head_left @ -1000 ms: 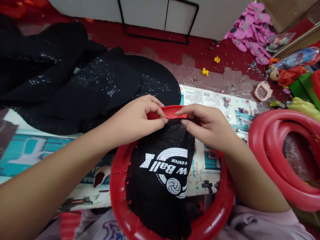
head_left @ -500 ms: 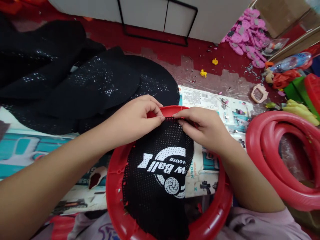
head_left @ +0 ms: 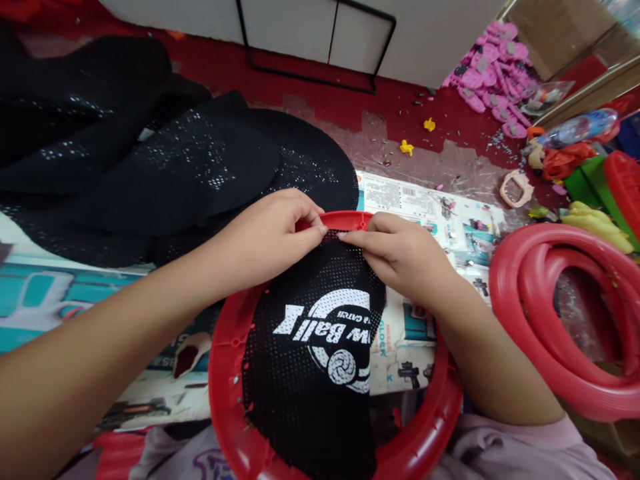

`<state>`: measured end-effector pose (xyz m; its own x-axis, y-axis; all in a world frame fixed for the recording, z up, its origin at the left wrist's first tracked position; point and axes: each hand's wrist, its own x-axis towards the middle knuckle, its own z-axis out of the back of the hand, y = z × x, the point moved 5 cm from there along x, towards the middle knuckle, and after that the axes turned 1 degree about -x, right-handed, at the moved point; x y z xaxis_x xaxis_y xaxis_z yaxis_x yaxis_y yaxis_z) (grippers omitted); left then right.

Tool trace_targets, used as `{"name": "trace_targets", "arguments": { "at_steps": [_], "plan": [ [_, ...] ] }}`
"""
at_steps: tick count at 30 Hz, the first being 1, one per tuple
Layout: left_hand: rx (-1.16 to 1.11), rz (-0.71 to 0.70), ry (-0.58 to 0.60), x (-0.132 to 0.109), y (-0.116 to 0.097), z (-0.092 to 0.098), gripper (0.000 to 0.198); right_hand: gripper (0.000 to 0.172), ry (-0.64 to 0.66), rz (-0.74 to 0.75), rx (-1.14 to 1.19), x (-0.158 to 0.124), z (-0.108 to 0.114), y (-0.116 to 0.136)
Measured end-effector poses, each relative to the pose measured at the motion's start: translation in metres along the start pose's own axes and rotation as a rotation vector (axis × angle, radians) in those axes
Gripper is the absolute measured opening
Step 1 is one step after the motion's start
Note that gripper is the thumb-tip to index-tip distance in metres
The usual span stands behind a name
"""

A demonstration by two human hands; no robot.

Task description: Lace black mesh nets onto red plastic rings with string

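A red plastic ring (head_left: 227,373) rests on my lap. Across its left half lies a black mesh sheet (head_left: 305,380) printed with a white ball logo. At the ring's far rim, my left hand (head_left: 267,237) pinches the top edge of the mesh against the plastic. My right hand (head_left: 397,257) pinches the same edge just to the right, fingertips almost touching the left ones. The right half of the ring is uncovered.
A heap of black mesh sheets (head_left: 150,160) lies at the back left. Stacked red rings (head_left: 560,320) sit to the right. Printed cardboard (head_left: 435,207) covers the floor beneath. Pink plastic parts (head_left: 490,73) and mixed toys (head_left: 590,173) are at the far right, white cabinet (head_left: 300,27) behind.
Both hands stay pinched on the mesh edge at the far rim. The right fingertips have crept left toward the left hand. The ring has shifted slightly left in view.
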<state>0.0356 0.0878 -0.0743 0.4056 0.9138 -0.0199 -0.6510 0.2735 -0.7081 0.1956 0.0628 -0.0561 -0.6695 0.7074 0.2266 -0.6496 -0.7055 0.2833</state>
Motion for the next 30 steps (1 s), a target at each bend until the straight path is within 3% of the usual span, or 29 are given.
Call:
{"name": "trace_targets", "arguments": {
  "at_steps": [7,12,18,21,23,26,30],
  "plan": [
    [-0.005,0.019,-0.017,0.002,0.0,-0.001,0.016,0.037,0.027,-0.003,-0.155,-0.001,0.0,0.003],
    [0.019,0.055,0.018,0.002,-0.003,0.001,0.016,0.033,0.127,-0.025,-0.247,-0.004,0.003,0.007],
    [0.164,0.05,0.149,-0.011,-0.004,0.005,0.019,0.025,0.317,-0.016,0.039,-0.01,0.014,0.017],
    [0.202,-0.017,0.06,-0.013,-0.011,0.006,0.023,0.021,0.361,-0.022,0.166,-0.01,0.017,0.018],
    [0.149,-0.092,-0.01,-0.012,-0.021,0.004,0.026,0.022,0.355,-0.039,0.187,-0.01,0.017,0.015],
    [0.036,-0.182,0.034,-0.007,-0.032,-0.004,0.028,0.027,0.303,-0.056,0.173,-0.008,0.018,0.01],
    [-0.039,-0.13,0.074,-0.003,-0.031,-0.006,0.021,0.03,0.192,-0.041,0.166,-0.007,0.023,0.006]
  ]
}}
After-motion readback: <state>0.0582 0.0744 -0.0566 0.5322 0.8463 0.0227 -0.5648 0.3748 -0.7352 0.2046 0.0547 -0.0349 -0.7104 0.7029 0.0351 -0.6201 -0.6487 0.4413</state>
